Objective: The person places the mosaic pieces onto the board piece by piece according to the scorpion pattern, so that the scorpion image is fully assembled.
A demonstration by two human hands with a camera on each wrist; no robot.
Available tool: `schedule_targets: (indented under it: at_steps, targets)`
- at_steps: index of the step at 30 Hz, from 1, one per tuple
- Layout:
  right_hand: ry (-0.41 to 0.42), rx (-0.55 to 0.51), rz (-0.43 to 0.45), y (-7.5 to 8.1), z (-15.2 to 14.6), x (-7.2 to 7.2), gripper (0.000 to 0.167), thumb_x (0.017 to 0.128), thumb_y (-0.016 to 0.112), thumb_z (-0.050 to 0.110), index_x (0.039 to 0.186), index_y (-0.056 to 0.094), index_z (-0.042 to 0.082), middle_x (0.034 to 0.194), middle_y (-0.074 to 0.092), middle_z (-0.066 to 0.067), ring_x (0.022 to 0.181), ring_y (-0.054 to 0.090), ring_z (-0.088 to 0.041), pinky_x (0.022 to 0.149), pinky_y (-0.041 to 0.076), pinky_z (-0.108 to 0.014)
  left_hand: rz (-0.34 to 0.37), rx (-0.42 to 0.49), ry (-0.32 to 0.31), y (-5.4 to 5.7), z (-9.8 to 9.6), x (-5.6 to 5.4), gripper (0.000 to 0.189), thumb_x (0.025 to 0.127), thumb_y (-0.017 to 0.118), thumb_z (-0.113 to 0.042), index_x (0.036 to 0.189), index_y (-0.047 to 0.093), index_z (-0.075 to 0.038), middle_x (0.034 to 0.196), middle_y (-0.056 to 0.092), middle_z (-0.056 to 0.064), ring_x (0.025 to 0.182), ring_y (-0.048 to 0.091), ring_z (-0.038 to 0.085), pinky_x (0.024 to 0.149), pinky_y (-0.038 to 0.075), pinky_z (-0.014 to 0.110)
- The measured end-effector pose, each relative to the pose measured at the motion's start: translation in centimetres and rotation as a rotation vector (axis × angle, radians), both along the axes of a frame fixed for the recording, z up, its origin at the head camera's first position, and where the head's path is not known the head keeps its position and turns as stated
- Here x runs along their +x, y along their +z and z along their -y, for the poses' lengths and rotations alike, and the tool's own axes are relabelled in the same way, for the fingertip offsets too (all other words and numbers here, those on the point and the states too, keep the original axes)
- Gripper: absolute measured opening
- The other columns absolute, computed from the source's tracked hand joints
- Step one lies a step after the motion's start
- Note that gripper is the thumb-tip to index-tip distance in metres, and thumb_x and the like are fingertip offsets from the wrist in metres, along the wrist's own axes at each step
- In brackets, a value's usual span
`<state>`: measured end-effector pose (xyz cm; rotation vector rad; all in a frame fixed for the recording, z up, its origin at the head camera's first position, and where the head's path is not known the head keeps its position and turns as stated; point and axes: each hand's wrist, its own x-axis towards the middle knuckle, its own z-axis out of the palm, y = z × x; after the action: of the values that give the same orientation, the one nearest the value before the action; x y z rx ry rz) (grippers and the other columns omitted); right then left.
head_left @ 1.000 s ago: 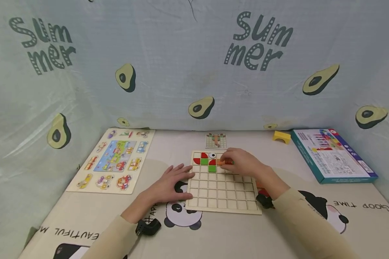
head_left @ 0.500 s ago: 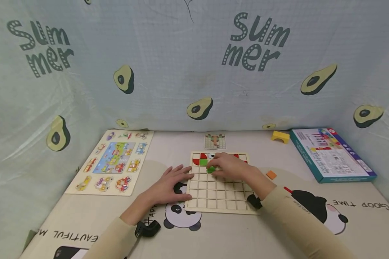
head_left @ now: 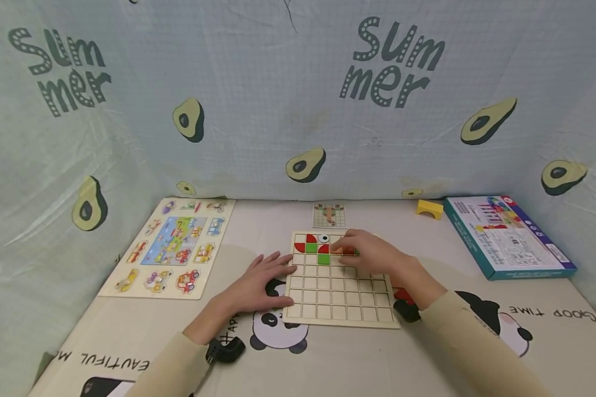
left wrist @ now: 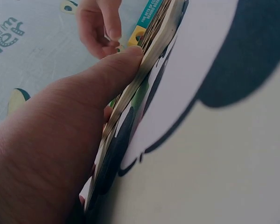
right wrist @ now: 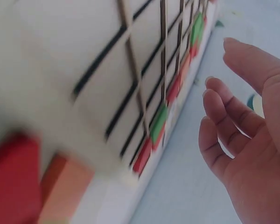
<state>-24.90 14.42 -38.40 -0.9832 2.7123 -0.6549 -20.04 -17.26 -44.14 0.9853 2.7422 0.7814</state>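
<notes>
A wooden grid board (head_left: 338, 284) lies on the table, coloured tiles in its far rows. Red tiles (head_left: 300, 247), green tiles (head_left: 323, 258) and a round eye tile (head_left: 323, 238) show there. My left hand (head_left: 255, 284) rests along the board's left edge, fingers spread; in the left wrist view its thumb (left wrist: 114, 70) touches the wooden rim. Over the far rows hovers my right hand (head_left: 370, 251), partly covering several tiles. From the right wrist view, its bent fingers (right wrist: 224, 109) and thumb stand apart with nothing between them. Whether a fingertip touches a tile, I cannot tell.
A small pattern card (head_left: 329, 216) lies beyond the board. To the left is a vehicle puzzle (head_left: 121, 263); on the right are a yellow arch block (head_left: 430, 209) and a boxed set (head_left: 519, 237). Loose red (right wrist: 14, 179) and orange tiles (right wrist: 67, 186) lie beside the board.
Half a second ago my right hand was touching the green tile in the board's second column group; it has since moved right, uncovering that tile and the eye tile. My left hand stays put.
</notes>
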Motion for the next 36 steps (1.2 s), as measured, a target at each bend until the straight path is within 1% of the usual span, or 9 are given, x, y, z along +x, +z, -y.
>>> schedule_targets:
  at_steps: [3,7,11,14,19,23,29,34,36]
  targets:
    - [-0.061,-0.019,0.028,0.4,-1.8,0.4,0.031,0.096,0.072,0.020,0.126,0.071,0.012,0.117,0.063,-0.004,0.105,0.058,-0.024,0.091,0.052,-0.041,0.001,-0.002,0.004,-0.1,0.0,0.0,0.074,0.088,0.072,-0.055,0.149,0.053,-0.018,0.162,0.033,0.002,0.153,0.015,0.027,0.121,0.005,0.054]
    - [-0.135,-0.035,0.050,0.9,-4.0,1.1,0.032,0.096,0.072,0.019,0.126,0.070,0.010,0.117,0.063,-0.007,0.102,0.058,-0.026,0.088,0.053,-0.042,-0.001,-0.004,0.011,-0.3,0.1,-0.1,0.074,0.088,0.071,-0.056,0.148,0.053,-0.018,0.162,0.034,0.001,0.153,0.015,0.027,0.121,0.005,0.053]
    - [-0.194,-0.029,0.068,0.8,-6.3,1.7,0.030,0.095,0.072,0.019,0.124,0.071,0.011,0.113,0.063,-0.005,0.100,0.057,-0.023,0.085,0.055,-0.038,-0.004,0.002,0.016,-0.1,0.2,0.1,0.073,0.088,0.072,-0.055,0.147,0.054,-0.017,0.162,0.034,0.002,0.152,0.016,0.028,0.121,0.005,0.054]
    - [-0.210,-0.011,0.082,0.4,-8.0,2.2,0.028,0.095,0.072,0.017,0.122,0.071,0.012,0.110,0.063,-0.002,0.100,0.057,-0.022,0.083,0.054,-0.036,-0.001,-0.005,0.017,0.0,0.2,0.1,0.073,0.087,0.072,-0.055,0.148,0.054,-0.018,0.162,0.034,0.001,0.153,0.016,0.027,0.121,0.005,0.053]
    - [-0.188,0.010,0.106,-0.2,-10.4,3.0,0.026,0.092,0.076,0.016,0.117,0.073,0.011,0.108,0.065,0.000,0.096,0.058,-0.021,0.082,0.055,-0.033,-0.005,-0.004,0.010,-0.1,0.1,0.1,0.074,0.087,0.072,-0.056,0.148,0.053,-0.018,0.162,0.034,0.002,0.153,0.016,0.028,0.121,0.006,0.054]
    - [-0.168,0.027,0.127,-0.6,-11.7,3.5,0.025,0.090,0.078,0.017,0.114,0.073,0.013,0.108,0.065,0.002,0.097,0.058,-0.019,0.082,0.055,-0.031,-0.005,-0.004,0.007,0.0,0.0,0.0,0.075,0.088,0.071,-0.057,0.149,0.053,-0.018,0.162,0.034,0.002,0.153,0.016,0.027,0.121,0.005,0.053]
    - [-0.148,0.032,0.143,-0.9,-12.2,3.8,0.024,0.090,0.077,0.017,0.114,0.073,0.014,0.108,0.065,0.003,0.099,0.058,-0.020,0.083,0.055,-0.029,0.002,-0.011,0.012,-0.1,0.1,0.0,0.075,0.087,0.072,-0.056,0.149,0.052,-0.019,0.162,0.033,0.001,0.153,0.015,0.026,0.122,0.005,0.052]
    - [-0.144,0.045,0.134,-0.9,-12.2,3.7,0.024,0.089,0.078,0.015,0.113,0.074,0.013,0.107,0.065,0.003,0.099,0.058,-0.020,0.085,0.056,-0.032,0.004,-0.018,0.010,-0.1,0.1,-0.1,0.075,0.088,0.071,-0.057,0.149,0.052,-0.019,0.162,0.033,0.000,0.153,0.014,0.026,0.122,0.004,0.052]
    - [-0.147,0.052,0.148,-1.0,-12.2,3.6,0.024,0.089,0.078,0.014,0.112,0.074,0.012,0.107,0.065,0.003,0.098,0.058,-0.020,0.085,0.056,-0.033,0.004,-0.020,0.007,-0.1,0.1,-0.1,0.075,0.088,0.071,-0.057,0.149,0.052,-0.019,0.163,0.032,0.000,0.153,0.014,0.026,0.122,0.004,0.052]
